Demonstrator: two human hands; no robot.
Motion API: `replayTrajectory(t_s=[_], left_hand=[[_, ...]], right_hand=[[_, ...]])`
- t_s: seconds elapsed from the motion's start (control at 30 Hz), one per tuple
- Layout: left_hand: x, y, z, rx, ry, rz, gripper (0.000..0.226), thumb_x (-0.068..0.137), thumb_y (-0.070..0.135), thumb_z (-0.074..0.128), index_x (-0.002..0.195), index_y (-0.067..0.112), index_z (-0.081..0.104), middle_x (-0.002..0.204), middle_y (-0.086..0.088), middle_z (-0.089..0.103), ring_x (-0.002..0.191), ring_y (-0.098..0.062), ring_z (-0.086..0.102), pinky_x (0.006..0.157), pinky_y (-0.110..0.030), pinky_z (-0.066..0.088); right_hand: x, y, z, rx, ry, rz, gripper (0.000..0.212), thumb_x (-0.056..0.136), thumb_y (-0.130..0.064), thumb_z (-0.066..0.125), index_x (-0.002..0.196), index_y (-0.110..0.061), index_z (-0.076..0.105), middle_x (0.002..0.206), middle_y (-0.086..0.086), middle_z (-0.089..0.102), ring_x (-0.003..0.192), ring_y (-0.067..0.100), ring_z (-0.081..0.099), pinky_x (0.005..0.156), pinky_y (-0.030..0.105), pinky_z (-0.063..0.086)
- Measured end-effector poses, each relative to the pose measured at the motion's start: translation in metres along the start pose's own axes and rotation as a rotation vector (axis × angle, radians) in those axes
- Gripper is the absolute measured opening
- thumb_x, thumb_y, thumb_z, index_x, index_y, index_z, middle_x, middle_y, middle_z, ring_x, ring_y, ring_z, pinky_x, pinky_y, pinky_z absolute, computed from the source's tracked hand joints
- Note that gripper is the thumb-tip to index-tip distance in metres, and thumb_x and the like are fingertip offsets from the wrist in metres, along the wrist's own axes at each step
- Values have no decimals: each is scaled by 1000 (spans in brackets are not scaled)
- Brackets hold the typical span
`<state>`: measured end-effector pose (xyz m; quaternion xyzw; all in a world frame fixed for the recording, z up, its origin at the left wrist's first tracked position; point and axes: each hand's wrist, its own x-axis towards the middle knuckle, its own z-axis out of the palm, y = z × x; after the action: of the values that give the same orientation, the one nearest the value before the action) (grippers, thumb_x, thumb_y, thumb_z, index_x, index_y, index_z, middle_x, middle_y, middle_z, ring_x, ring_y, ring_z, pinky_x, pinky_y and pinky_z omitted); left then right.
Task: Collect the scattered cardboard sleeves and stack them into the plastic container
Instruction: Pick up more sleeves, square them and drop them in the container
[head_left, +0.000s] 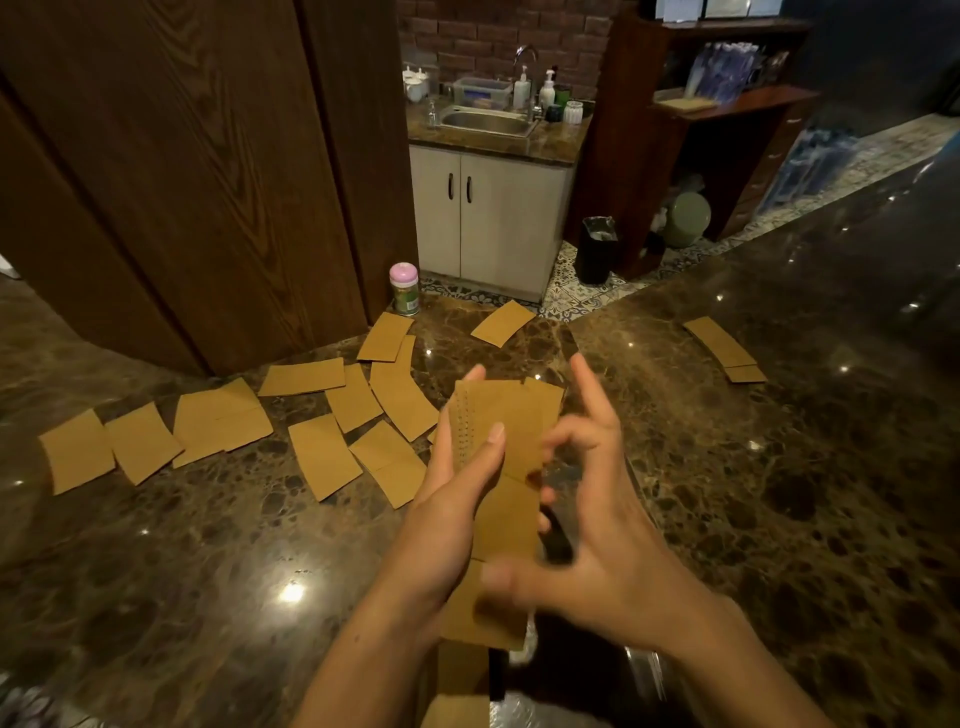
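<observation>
Plastic container (647, 670) just below wrists, partly hidden. Left hand (457, 499) curled round gathered sleeve stack (498, 467); right hand (608, 519) spread, thumb against stack. Loose sleeves (322, 452) left of hands on counter (208, 571). Advised: square edges before lowering.

A dark marble desk (208, 545) fronts wood panelling (171, 171); behind, a brick wall (467, 31), steel sink (485, 122), white cabinet (493, 218), patterned floor tiles (576, 291).

A café bar: marble counter (779, 467), sink (485, 122), cup sleeves (400, 397)
</observation>
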<state>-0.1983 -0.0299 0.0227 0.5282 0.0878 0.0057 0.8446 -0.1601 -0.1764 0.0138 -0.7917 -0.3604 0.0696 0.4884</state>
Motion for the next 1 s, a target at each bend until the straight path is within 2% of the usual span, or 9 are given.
replayTrajectory(t_s=[0.07,0.13,0.23,0.43,0.53,0.63,0.77,0.9,1.0], left_hand=[[2,-1,-1,-10,-5,4,45,97,40,57,133,63,46,128,1,70,116,-23,68,99,-45,51],[3,-2,-1,-104,-53,-25,41,98,32,55,132,55,52,129,-6,68,112,-28,68,89,-44,53],[2,-3,-1,-203,-173,-106,36,92,30,66,124,45,59,113,-14,67,82,-29,65,67,-38,51],[-3,-3,-10,-116,-210,-178,53,76,40,75,122,58,53,85,-19,67,67,-32,63,60,-38,56],[-6,-4,-17,-182,-236,-203,57,74,39,81,125,50,59,100,-23,73,80,-36,69,67,-43,61],[-10,-3,-23,-191,-285,-183,71,74,26,86,131,54,55,116,-16,73,94,-40,70,77,-49,61],[-15,-7,-25,-153,-259,-192,58,77,19,83,124,43,60,115,-27,69,91,-46,69,71,-51,61],[-30,-15,-20,-210,-165,-238,44,79,27,73,118,46,64,111,-24,71,86,-41,72,64,-46,62],[-44,-20,-24,-41,-104,-151,69,73,50,76,134,35,46,93,-3,79,74,-25,76,58,-31,61]], right_hand=[[-3,-3,-8,-165,-158,-44,87,57,-63,92,124,-44,39,166,-23,-29,161,21,-8,122,57,33],[-2,-7,-12,-231,-242,-78,85,56,-60,96,119,-37,44,169,-20,-23,160,15,-14,124,53,32],[2,-6,-19,-180,-192,-109,76,59,-53,98,113,-32,49,169,-17,7,157,9,16,113,27,48],[7,0,-20,-171,-265,-21,85,58,-58,96,123,-31,47,168,-23,11,153,4,25,118,36,41],[6,-2,-18,-109,-254,8,76,60,-45,99,113,-29,46,159,-23,23,144,-7,30,103,12,47],[6,-3,-20,69,-247,103,79,60,-30,102,115,-27,45,151,-22,29,137,1,41,87,16,59],[3,-2,-18,70,-376,75,86,62,-25,101,124,-25,41,152,-26,22,135,-13,37,93,7,50],[-4,1,-10,0,-307,66,86,56,-46,98,121,-31,44,152,-24,31,137,-2,43,104,18,49],[-17,2,-4,-48,-437,107,88,61,-50,94,126,-39,36,160,-32,14,143,-4,34,118,21,34]])
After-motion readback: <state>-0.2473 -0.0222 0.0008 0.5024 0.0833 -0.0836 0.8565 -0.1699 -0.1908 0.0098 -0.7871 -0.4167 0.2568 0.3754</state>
